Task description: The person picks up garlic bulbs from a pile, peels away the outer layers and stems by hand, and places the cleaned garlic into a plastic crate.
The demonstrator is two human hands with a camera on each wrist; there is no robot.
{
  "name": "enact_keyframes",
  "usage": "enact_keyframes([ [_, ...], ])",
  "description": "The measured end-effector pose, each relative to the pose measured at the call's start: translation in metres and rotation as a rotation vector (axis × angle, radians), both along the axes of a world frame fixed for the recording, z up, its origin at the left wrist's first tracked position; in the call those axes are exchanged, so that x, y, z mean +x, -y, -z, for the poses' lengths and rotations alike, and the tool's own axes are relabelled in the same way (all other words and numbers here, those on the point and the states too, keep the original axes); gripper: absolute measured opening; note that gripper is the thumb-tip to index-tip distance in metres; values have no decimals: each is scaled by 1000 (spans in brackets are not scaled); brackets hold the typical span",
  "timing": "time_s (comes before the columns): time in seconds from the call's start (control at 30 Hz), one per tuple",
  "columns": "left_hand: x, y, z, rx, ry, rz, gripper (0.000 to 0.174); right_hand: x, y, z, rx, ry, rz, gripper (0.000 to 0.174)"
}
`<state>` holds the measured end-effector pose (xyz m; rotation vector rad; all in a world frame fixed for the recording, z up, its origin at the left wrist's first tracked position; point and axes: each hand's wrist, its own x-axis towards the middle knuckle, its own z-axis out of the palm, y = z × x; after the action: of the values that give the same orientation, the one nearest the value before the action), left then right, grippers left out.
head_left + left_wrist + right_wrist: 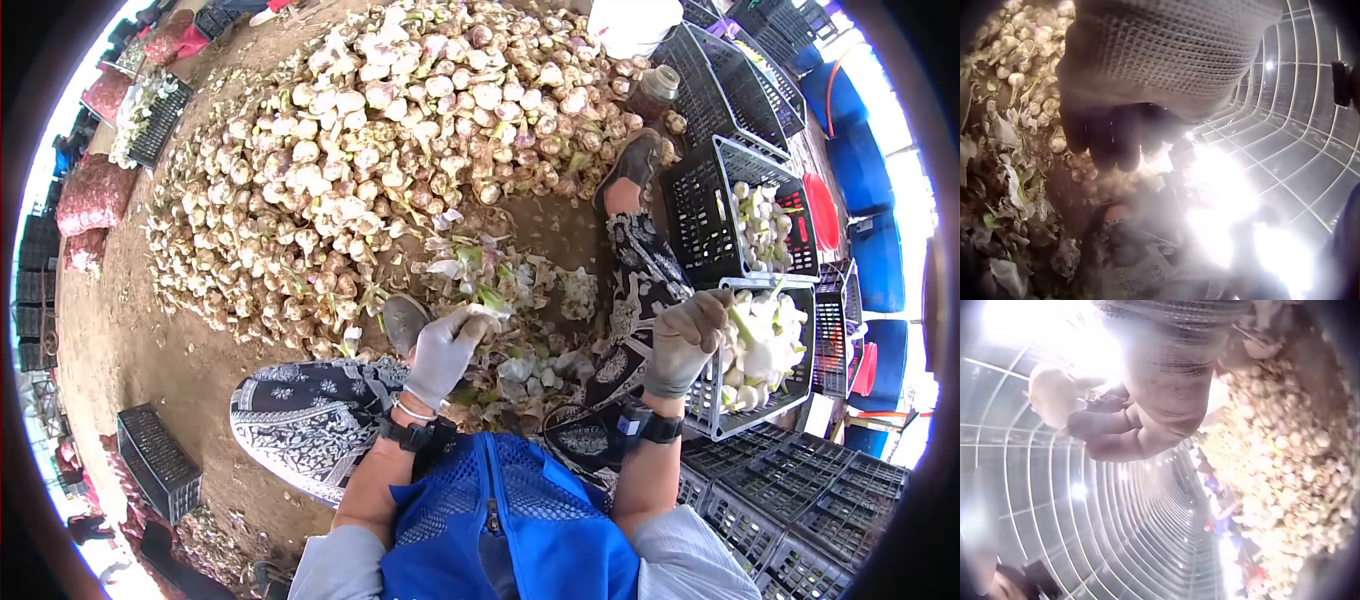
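Beside the crate on the right, the gloved right hand has curled fingers; in the right wrist view this hand grips a pale garlic bulb by its stem end. That bulb hangs over white garlic in the grey crate. The gloved left hand is above the peelings between the legs. In the left wrist view its fingers curl down, and the left hand pinches a pale scrap of peel, partly lost in glare.
A large heap of garlic spreads in front. Loose peelings cover the ground between the feet. Another black crate with garlic, a jar and stacked crates stand at the right. One black crate lies at the left.
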<state>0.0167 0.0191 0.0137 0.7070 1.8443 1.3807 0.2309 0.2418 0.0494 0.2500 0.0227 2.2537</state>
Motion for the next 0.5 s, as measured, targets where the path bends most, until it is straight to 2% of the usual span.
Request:
enact_keyframes([
  [0.07, -3, -2, 5, -157, 53, -28, 18, -4, -11, 13, 44, 213, 21, 22],
  [0.1, -4, -5, 7, -185, 117, -33, 18, -37, 5, -4, 21, 677, 247, 25],
  [0.13, -5, -8, 9, -184, 119, -39, 18, -50, -5, 3, 236, 412, -123, 27],
  [0.2, -7, -14, 15, -41, 53, -68, 17, -88, 3, 16, 47, 712, -204, 25],
  [0.27, -9, -8, 55, -62, -17, -121, 23, -135, 0, 37, 382, 991, -204, 26],
  [0.3, -12, -9, 59, -89, -22, -174, 27, -155, -10, 55, 468, 1066, -317, 30],
  [0.37, -21, -7, 66, -157, 6, -223, 35, -210, -30, 102, 643, 1304, -411, 33],
  [0.4, -25, -6, 69, -172, 16, -239, 35, -240, -49, 158, 978, 1393, -283, 36],
  [0.43, -28, -7, 71, -158, 45, -261, 35, -269, -55, 166, 1503, 1519, 32, 41],
  [0.47, -31, -7, 72, -148, 73, -283, 35, -296, -61, 176, 1736, 1602, 154, 49],
  [0.5, -34, -7, 70, -170, 172, -287, 34, -324, -57, 152, 1834, 1760, -31, 52],
])
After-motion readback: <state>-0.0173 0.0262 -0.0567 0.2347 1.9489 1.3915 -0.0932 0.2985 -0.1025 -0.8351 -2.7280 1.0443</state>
